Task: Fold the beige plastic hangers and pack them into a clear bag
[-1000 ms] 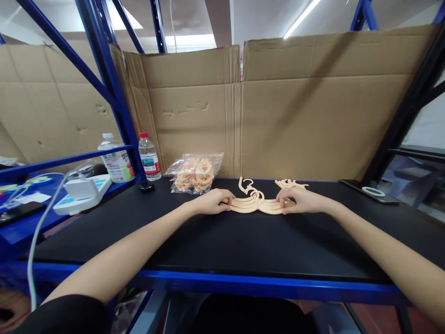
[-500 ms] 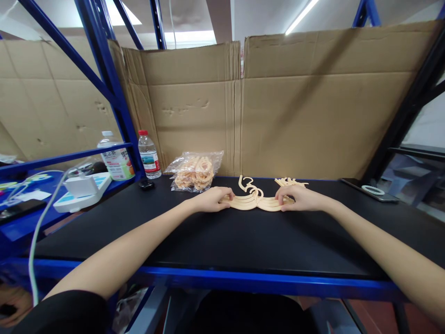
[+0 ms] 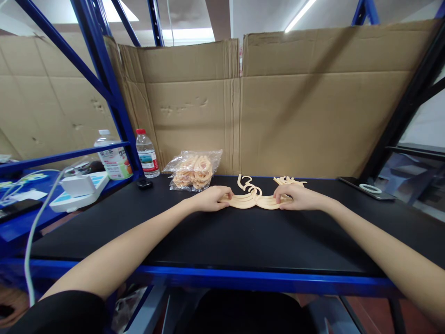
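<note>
While pinched at the outer left end by the left hand [image 3: 212, 199], with finger and thumb drawn narrow, kept low against the black work surface [image 3: 225, 241]. At the opposite end, gripped likewise in the right hand [image 3: 301, 198]; exact fingertip contact partly hidden by the knuckles. Between both hands: cream strips [image 3: 243, 202], laid flat in two shallow curves, meeting at a central junction.

Latest change: strips drawn closer together, with less dark surface showing between adjacent lengths. Effect, as a judgement: a more compact, even band, with both ends under control; spreading possible under uneven release.

Directly behind the junction: overlapping cream loops [image 3: 255, 190], touching the band. Beyond the right hand, toward the cardboard panel [image 3: 295, 116]: small group of loose cream pieces [image 3: 288, 181]. Behind the left hand: clear plastic bag [image 3: 194, 171], filled with similar cream pieces. Farther left: red-capped bottle [image 3: 147, 155], upright, and small black object [image 3: 144, 183] just in front. Far right: dark phone [image 3: 352, 183], flat, with white ring [image 3: 370, 189] on top.
</note>
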A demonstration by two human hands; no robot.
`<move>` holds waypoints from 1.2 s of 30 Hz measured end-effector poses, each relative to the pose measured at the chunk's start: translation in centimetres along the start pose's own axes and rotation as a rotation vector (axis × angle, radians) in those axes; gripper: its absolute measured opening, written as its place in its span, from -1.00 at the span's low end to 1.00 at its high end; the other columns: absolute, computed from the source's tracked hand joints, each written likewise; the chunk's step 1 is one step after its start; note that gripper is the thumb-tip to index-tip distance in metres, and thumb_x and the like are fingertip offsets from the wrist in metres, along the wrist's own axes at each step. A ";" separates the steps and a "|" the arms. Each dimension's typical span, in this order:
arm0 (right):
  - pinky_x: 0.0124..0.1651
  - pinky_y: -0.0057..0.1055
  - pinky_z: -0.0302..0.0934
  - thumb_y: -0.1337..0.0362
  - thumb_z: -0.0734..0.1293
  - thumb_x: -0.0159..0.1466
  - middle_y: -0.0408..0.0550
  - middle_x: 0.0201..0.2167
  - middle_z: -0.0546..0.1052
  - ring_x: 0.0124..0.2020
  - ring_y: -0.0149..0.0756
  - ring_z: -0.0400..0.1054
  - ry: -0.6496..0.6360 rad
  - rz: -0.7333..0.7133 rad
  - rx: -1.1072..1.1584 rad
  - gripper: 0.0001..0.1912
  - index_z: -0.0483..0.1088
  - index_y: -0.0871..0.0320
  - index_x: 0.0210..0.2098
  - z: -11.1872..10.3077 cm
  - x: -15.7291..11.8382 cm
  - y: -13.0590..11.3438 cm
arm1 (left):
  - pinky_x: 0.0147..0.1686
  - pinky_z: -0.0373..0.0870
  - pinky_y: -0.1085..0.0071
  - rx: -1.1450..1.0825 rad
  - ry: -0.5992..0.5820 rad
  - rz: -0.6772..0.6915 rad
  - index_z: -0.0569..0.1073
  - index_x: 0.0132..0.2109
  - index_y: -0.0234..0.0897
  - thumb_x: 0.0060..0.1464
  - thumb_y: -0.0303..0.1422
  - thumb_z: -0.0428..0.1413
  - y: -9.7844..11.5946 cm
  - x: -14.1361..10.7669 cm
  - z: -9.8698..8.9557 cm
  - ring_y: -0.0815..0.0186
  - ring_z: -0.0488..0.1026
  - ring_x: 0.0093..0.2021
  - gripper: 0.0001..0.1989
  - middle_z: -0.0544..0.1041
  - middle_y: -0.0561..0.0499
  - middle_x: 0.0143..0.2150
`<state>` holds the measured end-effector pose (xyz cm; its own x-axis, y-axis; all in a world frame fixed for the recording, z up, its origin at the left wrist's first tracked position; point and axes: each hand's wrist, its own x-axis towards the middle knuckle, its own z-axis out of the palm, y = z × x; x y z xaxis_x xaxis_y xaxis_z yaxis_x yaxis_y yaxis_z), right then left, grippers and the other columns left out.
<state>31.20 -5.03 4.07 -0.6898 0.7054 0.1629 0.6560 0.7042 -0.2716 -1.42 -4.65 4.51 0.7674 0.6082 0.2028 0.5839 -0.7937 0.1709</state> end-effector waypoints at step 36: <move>-0.24 -0.44 0.10 0.63 0.18 0.13 0.02 -0.23 0.45 -0.22 -0.26 0.32 0.054 -0.011 -0.306 -0.53 0.42 0.16 -0.05 0.8 12.4 2.6 | -0.07 0.31 0.29 0.130 0.124 -0.146 0.40 -0.04 -0.32 0.06 -0.51 -0.04 -4.1 7.8 2.8 0.19 0.42 -0.19 -0.69 0.37 -0.13 -0.19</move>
<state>24.08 5.46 4.63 -0.6854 0.6952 0.2168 0.7161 0.6974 0.0275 2.95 3.32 2.72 0.6385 0.7075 0.3029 0.7218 -0.6871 0.0832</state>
